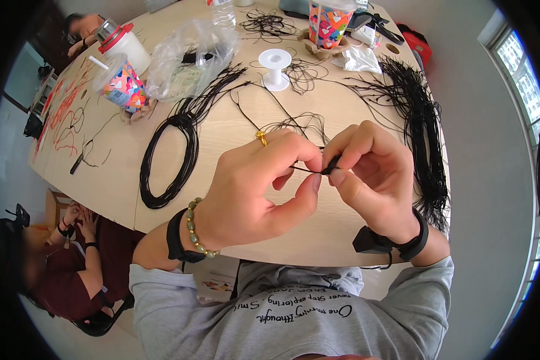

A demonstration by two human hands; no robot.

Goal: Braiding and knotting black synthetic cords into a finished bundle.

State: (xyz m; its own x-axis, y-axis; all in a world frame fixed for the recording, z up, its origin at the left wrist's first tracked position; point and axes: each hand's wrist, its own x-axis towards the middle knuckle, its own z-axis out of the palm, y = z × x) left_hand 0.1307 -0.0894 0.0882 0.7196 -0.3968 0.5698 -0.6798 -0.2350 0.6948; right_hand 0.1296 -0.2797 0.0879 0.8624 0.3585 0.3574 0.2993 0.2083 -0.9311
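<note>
Both hands meet above the near part of the table, working on black cord. Thumb and fingertips of my right hand (372, 171) pinch a small dark knotted piece of the black cord (330, 166). Close by on the left, my left hand (264, 183) has its thumb and forefinger drawn together around a thin strand running from that knot. A gold ring sits on one left finger, and a bead bracelet circles the left wrist. Loose strands (306, 123) of the same cord lie behind the hands. The fingers partly hide the knot.
A looped black cord bundle (168, 159) lies left, a long bundle (426, 138) right. Beyond stand a white spool (275, 69), patterned cups (121, 84) (330, 24), a white flask (126, 51) and a plastic bag (180, 66). Two other people sit around the table's left side.
</note>
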